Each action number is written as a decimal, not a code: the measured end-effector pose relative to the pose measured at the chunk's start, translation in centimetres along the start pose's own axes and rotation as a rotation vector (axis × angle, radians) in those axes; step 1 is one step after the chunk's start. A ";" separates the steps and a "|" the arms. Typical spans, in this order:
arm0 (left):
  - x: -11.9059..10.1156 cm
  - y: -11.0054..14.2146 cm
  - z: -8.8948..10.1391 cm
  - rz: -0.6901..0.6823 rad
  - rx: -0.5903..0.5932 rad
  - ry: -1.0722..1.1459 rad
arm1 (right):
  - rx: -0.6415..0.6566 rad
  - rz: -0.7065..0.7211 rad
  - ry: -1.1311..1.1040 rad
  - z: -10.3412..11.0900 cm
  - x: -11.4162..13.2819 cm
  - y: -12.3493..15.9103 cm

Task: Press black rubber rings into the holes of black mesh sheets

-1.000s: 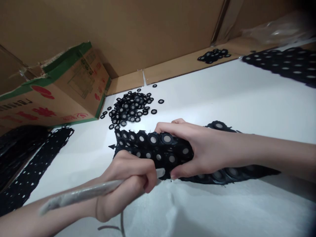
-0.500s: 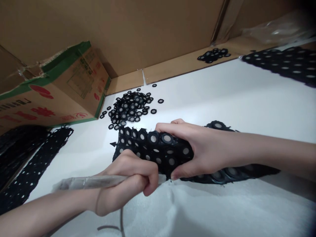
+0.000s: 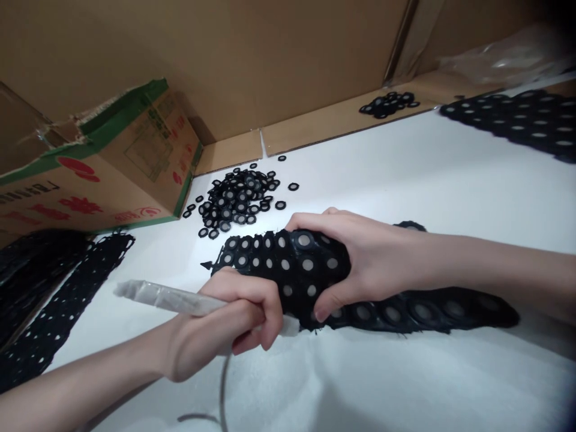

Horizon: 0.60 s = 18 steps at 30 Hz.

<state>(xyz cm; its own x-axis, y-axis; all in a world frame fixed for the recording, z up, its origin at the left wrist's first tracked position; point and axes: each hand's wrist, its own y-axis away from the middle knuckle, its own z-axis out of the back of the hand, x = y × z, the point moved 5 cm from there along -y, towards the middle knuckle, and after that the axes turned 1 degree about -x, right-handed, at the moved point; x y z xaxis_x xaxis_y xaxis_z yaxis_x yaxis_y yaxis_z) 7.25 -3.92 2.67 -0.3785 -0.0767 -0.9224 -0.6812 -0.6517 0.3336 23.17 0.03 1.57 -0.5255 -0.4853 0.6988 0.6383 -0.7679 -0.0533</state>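
Head view: your right hand (image 3: 373,258) curls around one dotted black sheet (image 3: 307,264) on the worktop (image 3: 396,168), thumb in front; your left hand (image 3: 229,318) is closed round one wrapped tool (image 3: 166,297), its tip beside the sheet's lower edge. Two piles of black discs (image 3: 237,200) lie beyond. Since half a second ago, the tool's rear end has swung upward.

The left hand (image 3: 236,312) is rolling at the wrist, and the pale wrapped tool (image 3: 168,298) is swinging its back end up from the forearm (image 3: 108,363) to above the white worktop (image 3: 360,174). The right hand (image 3: 364,255) is lifting its thumb slightly on the black sheet (image 3: 297,277), whose lower row of discs (image 3: 392,314) is showing more fully and reaching farther right beneath the arm.
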 end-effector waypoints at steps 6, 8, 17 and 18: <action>-0.4 0.1 -0.7 0.122 0.064 0.070 | 0.076 -0.059 0.147 1.4 -0.7 -0.3; -0.3 0.0 -0.3 0.106 0.046 0.102 | 0.093 -0.065 0.159 1.7 -1.0 -0.3; 0.9 -1.9 4.6 -0.251 -0.348 0.029 | -0.065 -0.104 0.102 0.8 -0.3 -2.4; 1.1 -2.0 4.8 -0.248 -0.355 0.022 | -0.075 -0.126 0.107 0.5 -0.1 -2.6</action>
<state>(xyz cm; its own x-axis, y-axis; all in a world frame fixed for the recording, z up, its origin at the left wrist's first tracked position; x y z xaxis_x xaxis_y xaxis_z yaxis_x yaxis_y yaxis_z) 5.25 0.91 1.91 -0.2140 0.1013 -0.9716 -0.4904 -0.8713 0.0172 21.86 2.33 1.97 -0.6582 -0.4220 0.6234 0.5220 -0.8525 -0.0258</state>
